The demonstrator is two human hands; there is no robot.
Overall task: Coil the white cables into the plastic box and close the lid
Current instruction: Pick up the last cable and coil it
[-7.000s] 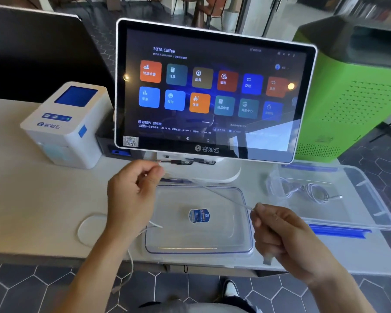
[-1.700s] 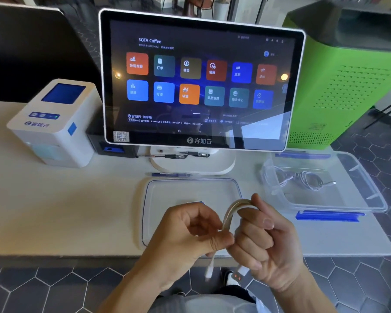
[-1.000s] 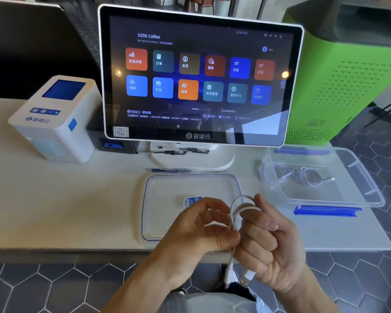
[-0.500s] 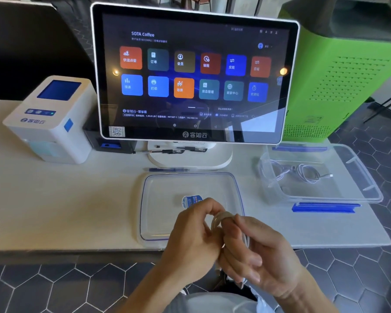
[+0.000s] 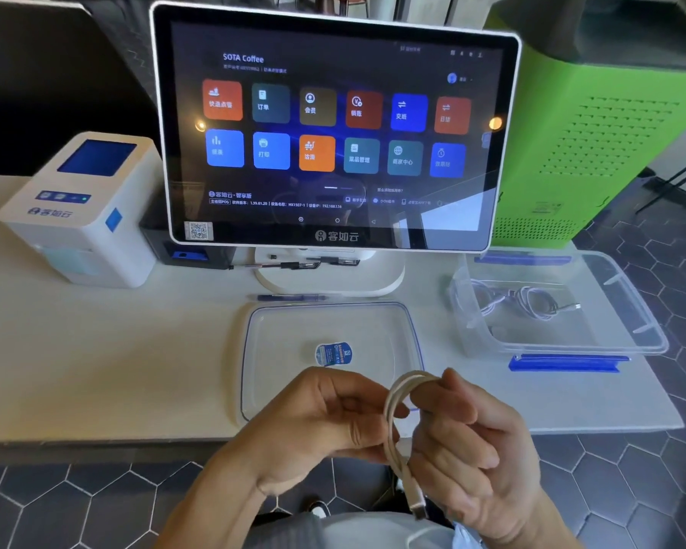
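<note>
Both hands meet just in front of the near edge of the white table (image 5: 107,350), holding one white cable (image 5: 397,414) between them. The cable is wound into a narrow loop of several turns. The right hand (image 5: 476,449) has its fingers (image 5: 444,394) curled through the loop, so the top of the loop lies over the index finger. The left hand (image 5: 317,422) pinches the side of the loop between thumb and fingertips, its other fingers bent in close. The cable's plug end (image 5: 417,505) hangs down below the hands, over the person's lap.

On the table just behind the hands lies the clear lid (image 5: 294,334), flat, with a blue sticker near its middle. To the right stands the open plastic box (image 5: 630,307), with a second coiled cable (image 5: 531,305) inside it. A blue clip (image 5: 567,363) lies along the box's near side. A touchscreen (image 5: 333,128) stands behind the lid, a small white printer (image 5: 76,215) to its left, and a green cabinet (image 5: 610,124) to the right.
</note>
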